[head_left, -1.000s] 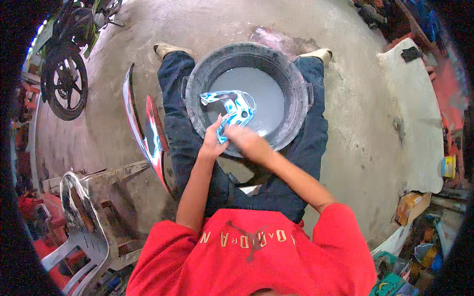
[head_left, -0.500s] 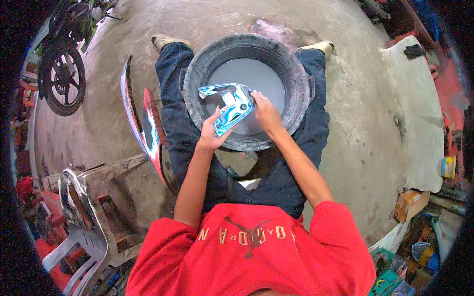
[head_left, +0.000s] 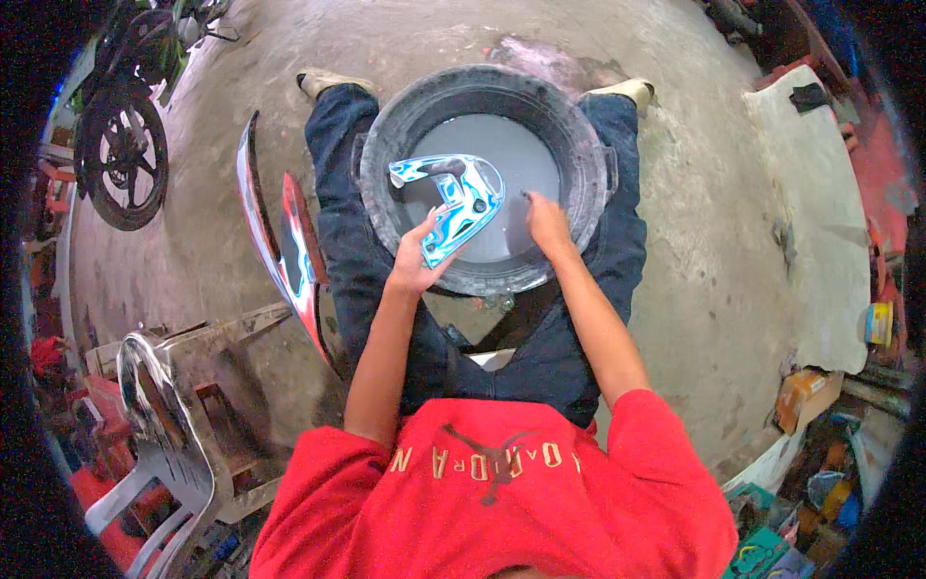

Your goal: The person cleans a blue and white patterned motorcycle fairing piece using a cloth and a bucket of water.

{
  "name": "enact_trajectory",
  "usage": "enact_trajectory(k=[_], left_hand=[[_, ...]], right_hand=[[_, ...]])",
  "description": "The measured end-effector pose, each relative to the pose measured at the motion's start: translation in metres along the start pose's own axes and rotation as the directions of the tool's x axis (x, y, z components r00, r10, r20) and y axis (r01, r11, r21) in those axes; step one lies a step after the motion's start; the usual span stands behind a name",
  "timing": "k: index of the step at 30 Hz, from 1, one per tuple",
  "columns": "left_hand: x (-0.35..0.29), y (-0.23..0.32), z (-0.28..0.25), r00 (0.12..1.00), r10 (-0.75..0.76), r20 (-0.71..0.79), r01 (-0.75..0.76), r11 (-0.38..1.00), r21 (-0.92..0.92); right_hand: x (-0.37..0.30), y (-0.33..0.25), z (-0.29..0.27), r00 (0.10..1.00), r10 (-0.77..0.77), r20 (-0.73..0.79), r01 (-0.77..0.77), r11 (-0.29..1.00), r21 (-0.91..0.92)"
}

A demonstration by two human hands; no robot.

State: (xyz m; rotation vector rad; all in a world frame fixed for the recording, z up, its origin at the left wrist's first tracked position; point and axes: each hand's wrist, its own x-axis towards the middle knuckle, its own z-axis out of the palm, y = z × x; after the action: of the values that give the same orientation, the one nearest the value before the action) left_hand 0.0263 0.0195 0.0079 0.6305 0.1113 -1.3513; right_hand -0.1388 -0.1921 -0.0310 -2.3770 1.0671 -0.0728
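A curved motorcycle body panel [head_left: 470, 205], white with blue swirls and a notch in one side, is held over a dark round tub [head_left: 590, 193]. My left hand [head_left: 415, 259] grips its near lower end, thumb on top. Greyish water [head_left: 529, 154] fills the bottom of the tub, which stands between my legs. To the right of the panel, apart from it, my right hand [head_left: 549, 227] hovers above the water with its fingers curled closed. Something small and dark shows at its fingertips, too small to name.
Red, white and blue curved panels [head_left: 301, 253] lie left of my leg. A pale plastic chair [head_left: 183, 454] stands at lower left, a motorcycle wheel [head_left: 125, 164] at upper left. A cardboard box [head_left: 808, 399] and a yellow can [head_left: 879, 323] sit at right.
My right hand has come off the panel's right edge and moved right and slightly down, its fingers now curled. The panel stays in my left hand, nearly unmoved.
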Motion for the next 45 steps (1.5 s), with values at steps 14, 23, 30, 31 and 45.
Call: enact_trajectory(k=[14, 23, 30, 31, 45], left_hand=[[0.006, -0.003, 0.012, 0.989, -0.008, 0.148, 0.01, 1.0, -0.012], [0.006, -0.005, 0.011, 0.992, -0.001, 0.129, -0.001, 1.0, 0.013], [0.005, -0.007, 0.017, 1.0, -0.025, -0.01, 0.026, 0.992, 0.122], [0.006, -0.007, 0.014, 1.0, -0.027, 0.0, 0.027, 0.993, 0.114], [0.0, -0.003, 0.025, 0.998, -0.056, -0.037, 0.057, 0.997, 0.052]], right_hand=[[0.016, 0.039, 0.048, 0.881, -0.004, 0.473, -0.17, 0.931, 0.324], [-0.066, -0.076, -0.046, 0.86, -0.354, -0.368, 0.473, 0.825, 0.31], [-0.053, -0.082, -0.029, 0.757, -0.598, -0.262, 0.627, 0.778, 0.035], [-0.041, -0.076, -0.031, 0.783, -0.524, -0.334, 0.57, 0.82, 0.05], [-0.048, -0.065, -0.022, 0.782, -0.546, -0.3, 0.586, 0.809, 0.056]])
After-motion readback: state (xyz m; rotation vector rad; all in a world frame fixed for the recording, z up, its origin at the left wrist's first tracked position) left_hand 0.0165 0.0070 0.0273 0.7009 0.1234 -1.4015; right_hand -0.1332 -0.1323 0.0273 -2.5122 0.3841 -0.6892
